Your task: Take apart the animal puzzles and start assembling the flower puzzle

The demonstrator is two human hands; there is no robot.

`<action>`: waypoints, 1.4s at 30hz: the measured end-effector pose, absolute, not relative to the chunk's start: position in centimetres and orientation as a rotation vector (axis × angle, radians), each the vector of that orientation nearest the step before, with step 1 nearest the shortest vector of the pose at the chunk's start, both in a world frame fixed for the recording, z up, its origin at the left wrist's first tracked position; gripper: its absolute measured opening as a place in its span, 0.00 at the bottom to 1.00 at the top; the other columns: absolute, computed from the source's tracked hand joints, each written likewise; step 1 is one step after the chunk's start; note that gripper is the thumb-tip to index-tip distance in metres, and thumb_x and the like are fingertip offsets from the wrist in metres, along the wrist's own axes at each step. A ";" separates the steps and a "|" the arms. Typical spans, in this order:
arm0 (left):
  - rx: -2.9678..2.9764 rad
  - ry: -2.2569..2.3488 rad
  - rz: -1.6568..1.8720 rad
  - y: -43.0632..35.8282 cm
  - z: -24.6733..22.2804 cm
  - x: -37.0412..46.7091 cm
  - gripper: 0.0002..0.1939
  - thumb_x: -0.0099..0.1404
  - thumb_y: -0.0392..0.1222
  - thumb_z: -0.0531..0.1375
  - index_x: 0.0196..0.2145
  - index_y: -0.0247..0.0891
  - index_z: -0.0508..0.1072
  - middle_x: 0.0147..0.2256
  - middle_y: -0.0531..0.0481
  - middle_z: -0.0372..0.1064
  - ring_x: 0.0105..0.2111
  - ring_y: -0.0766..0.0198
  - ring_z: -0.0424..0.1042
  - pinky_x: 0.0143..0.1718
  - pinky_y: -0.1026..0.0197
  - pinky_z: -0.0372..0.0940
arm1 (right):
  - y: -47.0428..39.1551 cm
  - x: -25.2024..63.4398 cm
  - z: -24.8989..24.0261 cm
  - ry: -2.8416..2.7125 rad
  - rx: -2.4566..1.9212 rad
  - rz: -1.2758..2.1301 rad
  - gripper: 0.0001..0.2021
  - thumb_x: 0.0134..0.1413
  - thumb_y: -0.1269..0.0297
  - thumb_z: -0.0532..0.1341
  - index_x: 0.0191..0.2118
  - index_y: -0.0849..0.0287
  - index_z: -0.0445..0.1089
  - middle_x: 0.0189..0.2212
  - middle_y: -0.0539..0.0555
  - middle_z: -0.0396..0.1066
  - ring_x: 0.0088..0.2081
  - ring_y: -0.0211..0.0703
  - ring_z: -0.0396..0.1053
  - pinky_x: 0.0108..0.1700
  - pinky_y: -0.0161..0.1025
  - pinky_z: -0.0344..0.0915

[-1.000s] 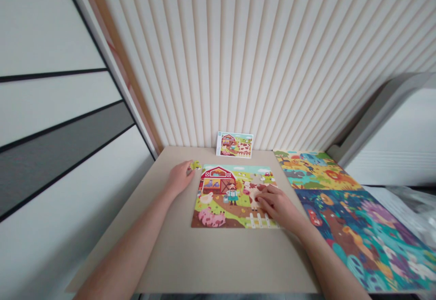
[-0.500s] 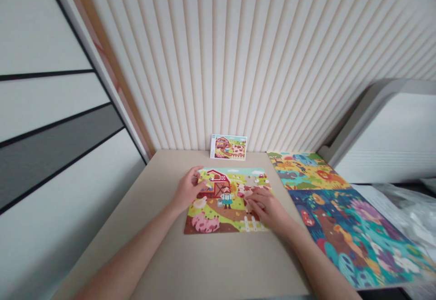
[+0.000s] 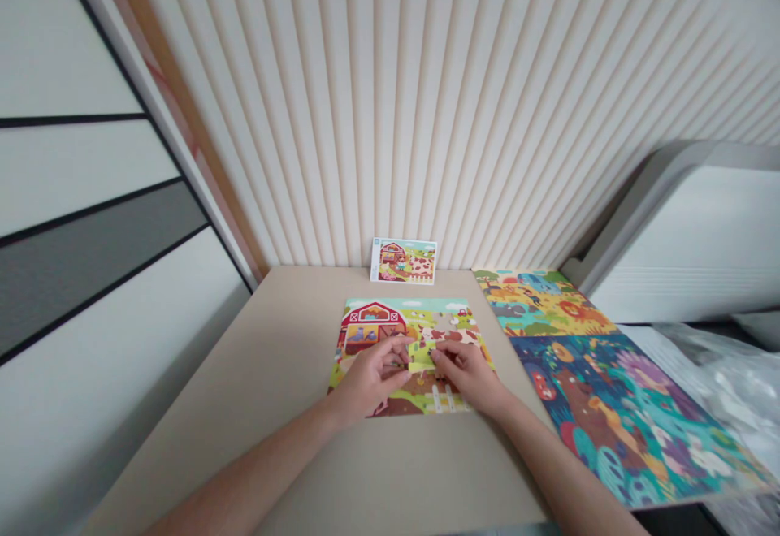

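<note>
Most of the farm puzzle (image 3: 396, 321) looks joined, with a grey gap (image 3: 444, 322) apparently left. Over the puzzle's middle, your right hand (image 3: 470, 372) pinches a green piece (image 3: 420, 356); your left hand (image 3: 370, 378) curves its fingers at the opposite edge, grip unclear.

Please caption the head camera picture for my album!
Bare right hand holding a flat yellow-green puzzle piece over a colourful rectangular farm jigsaw, bare left hand close by.
</note>
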State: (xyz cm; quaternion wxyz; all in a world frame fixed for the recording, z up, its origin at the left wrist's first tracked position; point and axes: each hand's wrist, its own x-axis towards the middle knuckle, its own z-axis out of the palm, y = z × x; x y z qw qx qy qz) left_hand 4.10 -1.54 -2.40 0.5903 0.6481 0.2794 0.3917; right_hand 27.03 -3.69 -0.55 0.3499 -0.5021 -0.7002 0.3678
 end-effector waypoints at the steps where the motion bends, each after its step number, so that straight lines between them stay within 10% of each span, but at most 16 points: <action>1: 1.536 0.660 0.917 -1.4 -2.5 4.1 0.24 0.64 0.37 0.63 0.58 0.41 0.67 0.42 0.49 0.66 0.45 0.61 0.72 0.52 0.53 0.69 | -3.7 27.1 -0.6 -1.780 -1.298 0.996 0.20 0.67 0.49 0.55 0.28 0.58 0.66 0.22 0.46 0.61 0.24 0.35 0.57 0.26 0.33 0.53; 17: 2.492 1.002 0.911 0.5 -1.1 1.2 0.15 0.72 0.37 0.53 0.53 0.44 0.71 0.50 0.44 0.70 0.51 0.53 0.69 0.57 0.47 0.63 | -0.4 31.2 -1.5 -1.428 -1.558 0.722 0.27 0.59 0.46 0.59 0.54 0.62 0.71 0.25 0.50 0.70 0.23 0.40 0.66 0.24 0.35 0.61; 42: 2.600 1.045 0.825 1.5 -2.5 0.6 0.11 0.69 0.36 0.55 0.45 0.43 0.75 0.45 0.45 0.72 0.47 0.54 0.71 0.53 0.48 0.66 | 2.7 31.6 -1.1 -2.056 -1.819 0.099 0.19 0.63 0.59 0.59 0.58 0.57 0.69 0.39 0.58 0.75 0.44 0.49 0.71 0.47 0.39 0.64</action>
